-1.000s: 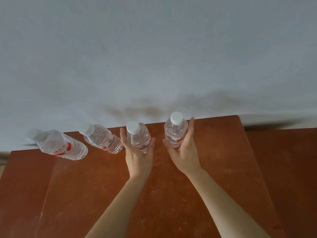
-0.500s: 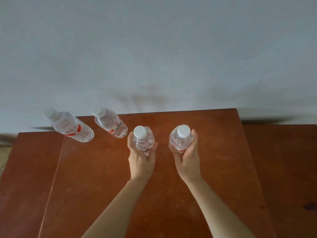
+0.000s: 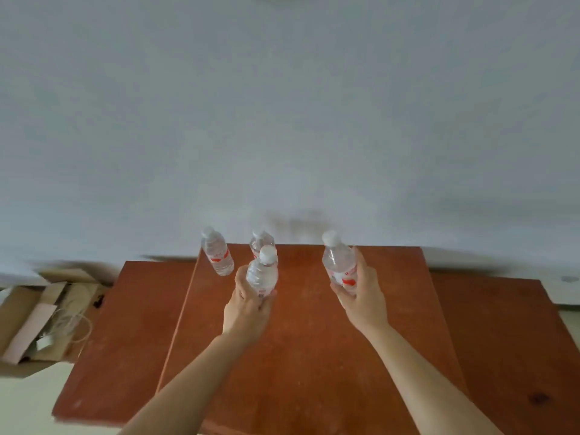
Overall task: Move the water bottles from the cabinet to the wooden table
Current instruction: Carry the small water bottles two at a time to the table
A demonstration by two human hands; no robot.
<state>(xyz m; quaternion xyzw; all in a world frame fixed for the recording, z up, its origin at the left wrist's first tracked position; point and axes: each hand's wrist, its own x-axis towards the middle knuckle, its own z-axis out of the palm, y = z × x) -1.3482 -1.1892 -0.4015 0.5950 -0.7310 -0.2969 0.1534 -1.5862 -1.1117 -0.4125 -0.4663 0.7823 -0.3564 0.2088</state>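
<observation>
Two bottles lifted from the row since a second ago: left bottle (image 3: pixel 262 276) gripped by left hand (image 3: pixel 248 312), right bottle (image 3: pixel 339 265) by right hand (image 3: pixel 364 296). Far bottles (image 3: pixel 218 255) stand beyond the left hand on the top (image 3: pixel 314 356), likely next.

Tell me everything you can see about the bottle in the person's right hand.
The water bottle is clear plastic with a white cap and a red-and-white label low on its body. It is capped, roughly upright, top leaning slightly left. The right hand grips its lower half over the wooden surface; its base is hidden.
</observation>
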